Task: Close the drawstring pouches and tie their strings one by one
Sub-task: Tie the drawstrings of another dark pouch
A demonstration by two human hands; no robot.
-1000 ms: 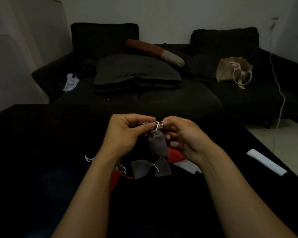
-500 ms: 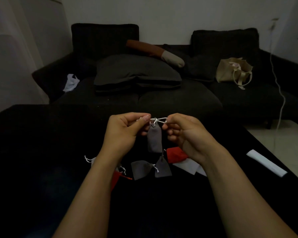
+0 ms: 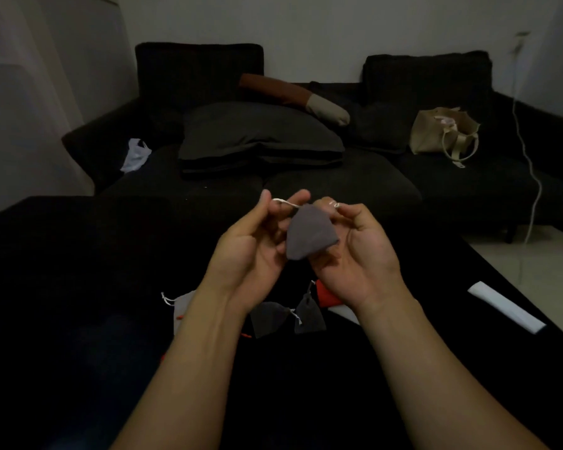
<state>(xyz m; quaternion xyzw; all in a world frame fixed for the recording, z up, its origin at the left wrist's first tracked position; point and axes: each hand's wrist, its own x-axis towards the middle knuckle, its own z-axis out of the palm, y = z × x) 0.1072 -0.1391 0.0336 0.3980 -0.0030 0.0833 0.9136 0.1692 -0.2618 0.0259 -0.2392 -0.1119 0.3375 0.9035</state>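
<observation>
**Two hands, one grey pouch: finish the knot cleanly**

Two hands are raised above the dark table (image 3: 78,287), and between them hangs the grey pouch (image 3: 309,232) you are working on. Your left hand (image 3: 251,245) pinches one end of the white string (image 3: 285,203) between thumb and fingertips, palm turned inward. Your right hand (image 3: 358,254) has its fingers curled around the other string end near the pouch's gathered neck, with the pouch body lying against its fingers. The neck looks drawn shut; whether a knot is already formed there is too small and blurred to tell.

To do this step well, I would judge:

- Keep the two string ends pulled apart evenly, so the neck stays cinched while you cross them.
- Hold the pouch close under the neck; a loose body will swing and slacken the cord.
- Snug the knot right down against the fabric, not partway along the string.
- Short ends slip easily, so pinch near the tips only once the loop is made.

Below your wrists on the table lie more pouches: two grey ones (image 3: 270,316) with their strings meeting, a red one (image 3: 327,295) beside your right wrist, and a pale one (image 3: 182,303) by your left forearm. Some of these likely still await closing.
</observation>
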